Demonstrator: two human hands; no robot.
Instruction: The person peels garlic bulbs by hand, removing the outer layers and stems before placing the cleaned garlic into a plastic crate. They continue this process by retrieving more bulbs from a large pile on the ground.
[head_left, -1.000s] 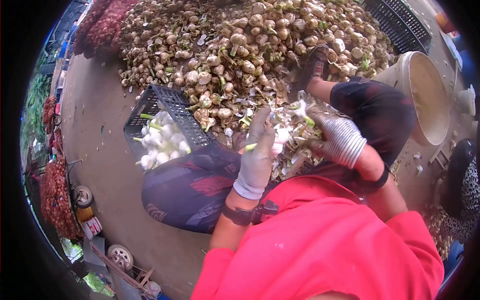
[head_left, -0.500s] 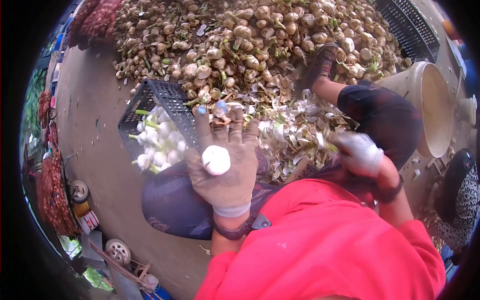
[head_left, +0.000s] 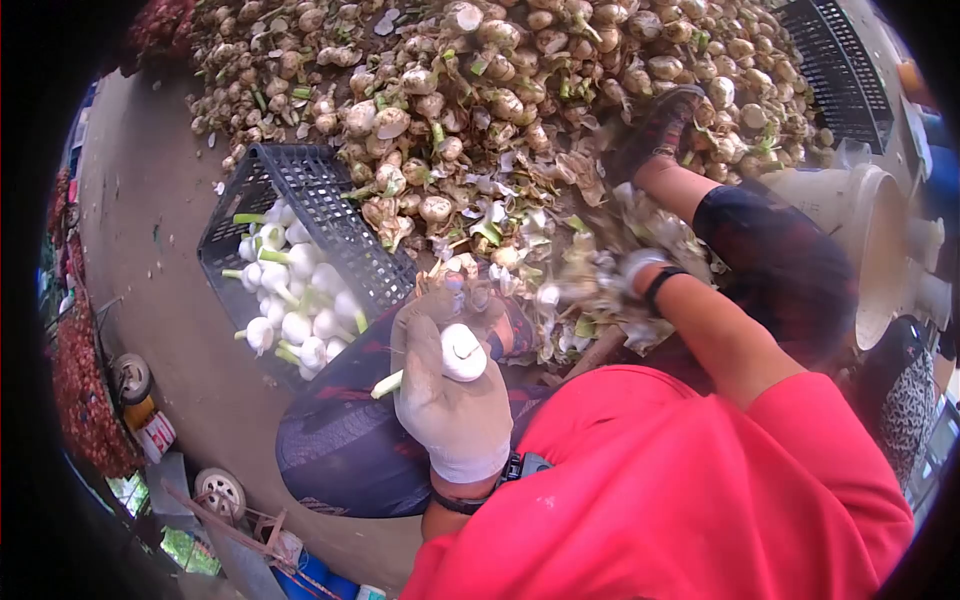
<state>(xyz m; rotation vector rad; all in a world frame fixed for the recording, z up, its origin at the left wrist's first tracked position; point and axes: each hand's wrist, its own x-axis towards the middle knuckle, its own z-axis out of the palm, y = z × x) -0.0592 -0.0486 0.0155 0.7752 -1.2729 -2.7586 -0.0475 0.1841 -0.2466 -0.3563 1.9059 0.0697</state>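
Note:
My left hand (head_left: 440,400), in a dirty tan glove, is closed around a peeled white garlic bulb (head_left: 463,352). The thumb lies across it and a short green stem pokes out to the left. My right hand (head_left: 625,262), in a pale glove, is stretched forward over the loose garlic skins (head_left: 570,285); motion blur hides its fingers and anything in them. Left of my left hand, a black plastic crate (head_left: 300,185) lies tipped, with peeled garlic bulbs (head_left: 295,290) inside, their stems cut short.
A large heap of unpeeled garlic (head_left: 500,90) spreads ahead of my legs. At the right stand a pale bucket (head_left: 870,240) and another black crate (head_left: 840,70). Red mesh sacks (head_left: 95,390) and a wheeled cart (head_left: 220,495) are at the left. Another person's patterned clothing (head_left: 905,400) shows at right.
My left fingers, spread flat under the bulb before, have curled, and the bulb's stem now shows. My right hand has swung forward and left from beside my right thigh to the skins.

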